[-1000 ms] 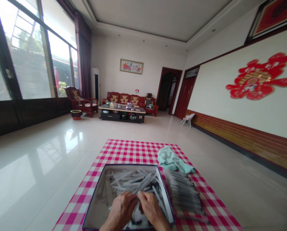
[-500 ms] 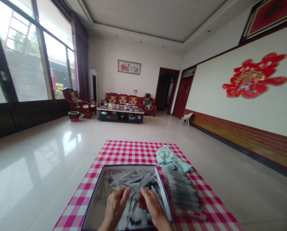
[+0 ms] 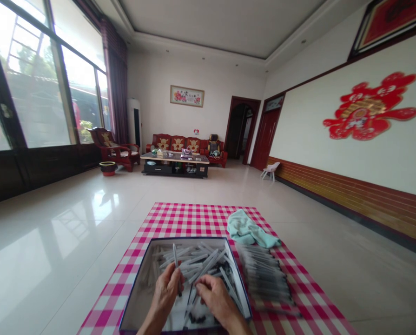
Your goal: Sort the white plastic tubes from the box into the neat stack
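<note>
Checked pink-and-white tablecloth (image 3: 108, 298) across btm centre of frame. Pen (image 3: 175, 255) stands near-upright over the shallow box (image 3: 140, 304), lower centre: should be light, stiff, slick plastic, apt to roll; best held mid-barrel w/ thumb opp. fingers. L hand (image 3: 166, 284) grips it low down, thumb side up, forearm rising from btm edge. R hand (image 3: 213, 294) is just beside, palm down, fingertips bunched; too small to tell if they pinch anything. Loose pen barrels (image 3: 208, 261) in box's far half; blurred pen row (image 3: 266, 278) lower right, mint cloth (image 3: 247, 229) above it.
</note>
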{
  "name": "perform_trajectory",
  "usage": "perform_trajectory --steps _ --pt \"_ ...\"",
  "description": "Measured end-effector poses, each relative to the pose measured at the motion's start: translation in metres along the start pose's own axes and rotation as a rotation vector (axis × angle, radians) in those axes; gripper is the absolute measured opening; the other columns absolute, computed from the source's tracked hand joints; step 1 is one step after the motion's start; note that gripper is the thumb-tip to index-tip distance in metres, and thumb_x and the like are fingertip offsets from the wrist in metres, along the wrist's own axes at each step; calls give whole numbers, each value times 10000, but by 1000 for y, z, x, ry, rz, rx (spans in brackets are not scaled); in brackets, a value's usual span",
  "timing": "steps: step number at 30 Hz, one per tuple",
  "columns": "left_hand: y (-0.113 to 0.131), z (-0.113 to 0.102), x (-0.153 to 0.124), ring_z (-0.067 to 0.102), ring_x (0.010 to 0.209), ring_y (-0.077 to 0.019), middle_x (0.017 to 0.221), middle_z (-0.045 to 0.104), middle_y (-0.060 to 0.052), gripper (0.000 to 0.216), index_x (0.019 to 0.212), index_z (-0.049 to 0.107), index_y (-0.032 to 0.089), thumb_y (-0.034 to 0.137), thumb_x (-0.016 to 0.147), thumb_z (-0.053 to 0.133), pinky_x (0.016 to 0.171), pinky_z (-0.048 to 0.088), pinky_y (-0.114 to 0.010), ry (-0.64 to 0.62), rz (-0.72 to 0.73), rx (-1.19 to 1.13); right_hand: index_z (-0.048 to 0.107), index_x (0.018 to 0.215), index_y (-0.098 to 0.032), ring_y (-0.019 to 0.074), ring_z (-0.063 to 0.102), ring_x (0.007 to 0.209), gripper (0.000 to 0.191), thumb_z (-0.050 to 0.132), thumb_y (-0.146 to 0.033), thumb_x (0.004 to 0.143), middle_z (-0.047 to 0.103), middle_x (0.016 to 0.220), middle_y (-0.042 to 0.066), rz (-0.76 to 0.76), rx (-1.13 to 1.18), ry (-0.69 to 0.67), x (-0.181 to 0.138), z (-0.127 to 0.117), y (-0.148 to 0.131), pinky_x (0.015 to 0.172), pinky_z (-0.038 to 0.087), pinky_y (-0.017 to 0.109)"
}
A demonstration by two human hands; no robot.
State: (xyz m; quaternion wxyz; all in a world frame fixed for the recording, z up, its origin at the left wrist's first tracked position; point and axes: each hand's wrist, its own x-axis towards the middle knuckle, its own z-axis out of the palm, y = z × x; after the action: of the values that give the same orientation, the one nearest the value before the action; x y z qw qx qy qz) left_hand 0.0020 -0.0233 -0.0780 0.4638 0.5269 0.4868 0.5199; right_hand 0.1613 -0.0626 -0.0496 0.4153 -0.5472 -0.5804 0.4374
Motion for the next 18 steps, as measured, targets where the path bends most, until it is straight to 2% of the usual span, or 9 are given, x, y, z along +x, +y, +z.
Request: perform_trajectory --steps 2,5,7,9,12,15,18 --pt "-1 -1 1 497 437 -118 530 544 51 478 1036 592 147 502 736 479 431 367 -212 42 -1 62 663 734 -165 121 503 500 164 532 -264 727 573 556 -23 17 34 145 6 -2 9 482 374 205" --pt "0 -4 1 527 470 -132 567 576 37 424 1004 608 161 446 731 451 463 388 -225 125 -12 161 652 870 -155 153 553 552 268 498 -338 750 626 644 14 21 64 304 14 -9 19 488 406 223" --pt "4 -7 0 550 506 -142 607 596 27 410 998 611 170 439 741 439 490 401 -233 175 -26 189 635 942 -150 169 576 590 335 460 -385 779 649 709 37 12 54 338 16 -17 19 513 431 239" --pt "9 -9 -2 559 529 -151 594 585 28 388 939 628 185 471 760 437 515 404 -237 212 -35 219 645 925 -156 176 592 625 310 484 -372 772 660 737 42 -2 35 338 15 -25 15 565 454 250" --pt "15 -10 -4 581 580 -166 576 586 19 408 850 659 203 538 773 439 561 411 -239 250 -10 303 688 801 -177 175 616 697 180 533 -244 738 671 754 36 -133 -187 223 11 -29 6 666 459 248" --pt "16 -8 -5 610 624 -181 620 631 -1 487 990 677 181 555 766 457 582 430 -245 268 40 339 720 795 -209 160 632 759 240 498 -130 748 679 798 32 -328 -627 -2 12 -21 2 709 443 228" --pt "10 -7 -4 607 580 -176 598 637 -6 547 1072 667 147 558 766 474 552 436 -246 268 69 280 733 812 -225 173 640 779 281 505 -77 738 688 823 44 -386 -860 -133 17 -5 5 689 440 231"
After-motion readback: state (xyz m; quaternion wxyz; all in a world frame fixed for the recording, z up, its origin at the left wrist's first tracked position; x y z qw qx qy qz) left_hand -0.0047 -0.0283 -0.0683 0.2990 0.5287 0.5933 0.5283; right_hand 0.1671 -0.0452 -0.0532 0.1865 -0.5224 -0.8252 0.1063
